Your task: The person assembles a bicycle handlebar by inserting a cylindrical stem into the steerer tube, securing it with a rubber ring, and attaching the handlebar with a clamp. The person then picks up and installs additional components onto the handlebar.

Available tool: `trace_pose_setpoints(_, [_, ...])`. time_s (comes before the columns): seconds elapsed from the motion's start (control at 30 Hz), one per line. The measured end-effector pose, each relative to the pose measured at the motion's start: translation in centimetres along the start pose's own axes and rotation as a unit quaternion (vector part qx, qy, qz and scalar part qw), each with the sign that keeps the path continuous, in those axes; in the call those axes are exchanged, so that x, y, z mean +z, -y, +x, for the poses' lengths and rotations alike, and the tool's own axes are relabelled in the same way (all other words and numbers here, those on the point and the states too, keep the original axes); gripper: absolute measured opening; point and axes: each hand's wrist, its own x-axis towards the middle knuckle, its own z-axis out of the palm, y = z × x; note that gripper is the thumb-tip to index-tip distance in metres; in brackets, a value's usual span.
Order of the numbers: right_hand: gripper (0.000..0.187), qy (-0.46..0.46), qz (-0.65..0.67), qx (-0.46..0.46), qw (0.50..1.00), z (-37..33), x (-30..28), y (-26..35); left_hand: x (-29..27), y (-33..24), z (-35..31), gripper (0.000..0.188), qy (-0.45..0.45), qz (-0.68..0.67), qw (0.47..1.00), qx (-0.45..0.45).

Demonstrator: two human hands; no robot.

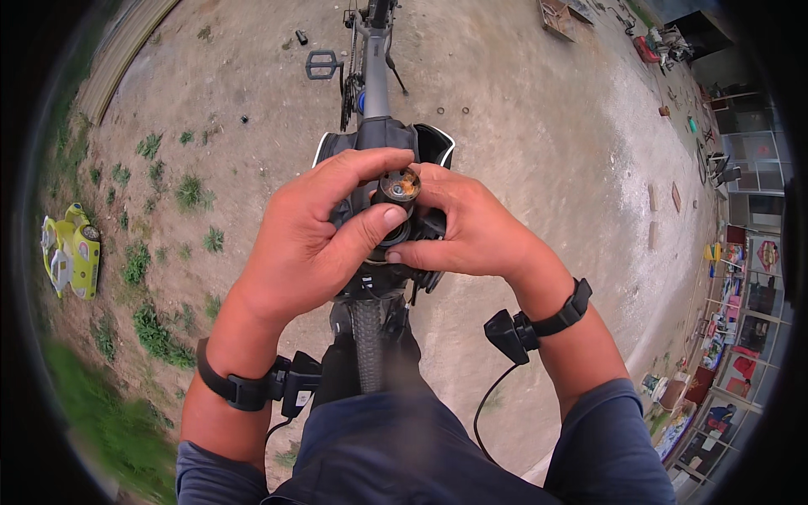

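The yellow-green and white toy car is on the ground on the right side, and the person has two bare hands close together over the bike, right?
Not quite: the head view shows the yellow-green and white toy car on the left side. The left hand and right hand are close together over the grey-framed bike.

Ground (522, 185): bare brown dirt, green weeds (192, 194) scattered over the left side, a paler strip toward the right; a bicycle (376, 93) stands on it. Far left, a yellow-green toy car (82, 257); farther up, a small black cylinder (301, 37) and a tiny dark piece (245, 119). Right of the bicycle, two small rings (440, 110) lie apart; beyond, a brown box-like piece (555, 21).
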Motion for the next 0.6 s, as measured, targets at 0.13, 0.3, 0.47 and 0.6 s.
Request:
trace_pose_setpoints(0.13, [0.054,-0.006,-0.022,0.024,0.999,0.0,-0.1,0.7,-0.4,0.2,-0.3,0.044,-0.001,-0.008,1.000,-0.020])
trace_pose_setpoints(0.3, [0.057,0.016,-0.005,0.013,1.000,0.0,-0.1,0.5,0.0,0.1,-0.3,0.040,-0.026,-0.039,0.999,-0.026])
trace_pose_setpoints(0.47, [0.058,0.005,0.007,0.024,1.000,0.0,0.2,0.5,-0.4,-0.2,-0.3,0.042,-0.017,-0.045,0.998,-0.037])
trace_pose_setpoints(0.6, [0.059,0.002,-0.007,0.039,0.999,0.2,0.4,0.9,-1.2,-0.1,-0.6,0.046,0.007,-0.004,0.999,-0.039])
